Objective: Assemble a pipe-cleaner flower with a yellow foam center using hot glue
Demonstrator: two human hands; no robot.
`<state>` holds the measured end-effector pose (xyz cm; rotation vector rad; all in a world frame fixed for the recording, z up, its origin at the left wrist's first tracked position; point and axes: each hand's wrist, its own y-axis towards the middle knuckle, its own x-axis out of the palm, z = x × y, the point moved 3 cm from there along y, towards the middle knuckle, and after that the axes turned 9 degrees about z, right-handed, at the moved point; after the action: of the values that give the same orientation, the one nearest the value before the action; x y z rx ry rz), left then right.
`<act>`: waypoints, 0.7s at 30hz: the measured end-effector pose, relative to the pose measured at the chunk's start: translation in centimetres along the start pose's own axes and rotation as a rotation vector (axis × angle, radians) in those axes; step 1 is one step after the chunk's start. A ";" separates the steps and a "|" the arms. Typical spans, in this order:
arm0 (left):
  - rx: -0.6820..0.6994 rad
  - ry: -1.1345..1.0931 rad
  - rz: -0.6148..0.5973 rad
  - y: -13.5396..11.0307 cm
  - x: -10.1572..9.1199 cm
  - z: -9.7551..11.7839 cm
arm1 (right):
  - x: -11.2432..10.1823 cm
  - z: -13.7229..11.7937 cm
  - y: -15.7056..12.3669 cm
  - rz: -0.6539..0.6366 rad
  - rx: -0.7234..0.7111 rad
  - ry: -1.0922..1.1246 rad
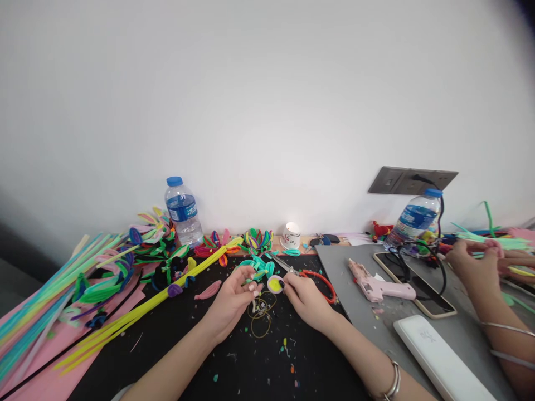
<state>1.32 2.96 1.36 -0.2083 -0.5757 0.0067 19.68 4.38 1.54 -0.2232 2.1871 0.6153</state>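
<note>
Since an edge grip seemingly bares its face, my right fingers (293, 284) pinch the round, pale-rimmed yellow disc (275, 284) above the black mat (234, 365); my left fingers (241, 277) curl near turquoise fuzzy stems (252, 262), whether gripping anything, I cannot tell.

A black mat (246, 373) carries red-handled scissors (314, 273) and a pink fuzzy petal (208, 290). The grey mat (370, 340) alongside bears a pink glue gun (378, 289) and a smartphone (428, 297).

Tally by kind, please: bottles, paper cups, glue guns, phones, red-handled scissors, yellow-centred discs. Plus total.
Blue-capped bottles: 2
Paper cup: 1
Pink glue gun: 1
Phone: 1
Red-handled scissors: 1
Yellow-centred disc: 1
Total: 7
</note>
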 end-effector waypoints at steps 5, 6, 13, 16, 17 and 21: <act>-0.026 0.047 -0.016 -0.1 0.0 -0.2 | 0.0 0.0 0.0 0.004 0.004 0.010; -0.025 0.051 -0.020 0.0 -0.1 -0.2 | 0.0 -0.1 0.0 0.005 0.005 0.013; -0.041 0.068 0.009 0.2 -0.8 -0.5 | 0.1 -0.1 0.1 -0.010 0.010 0.024; -0.027 0.009 -0.010 0.5 -1.0 -0.7 | 0.0 0.0 0.0 -0.004 0.009 0.017; -0.019 -0.005 -0.016 0.6 -1.0 -0.8 | 0.0 0.0 0.0 -0.003 0.009 0.013; -0.012 0.002 -0.026 0.6 -1.1 -0.8 | -0.1 -0.1 0.1 -0.005 0.009 0.000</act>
<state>0.89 3.29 0.01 -0.2123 -0.5769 -0.0219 19.66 4.41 1.68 -0.2239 2.1881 0.6031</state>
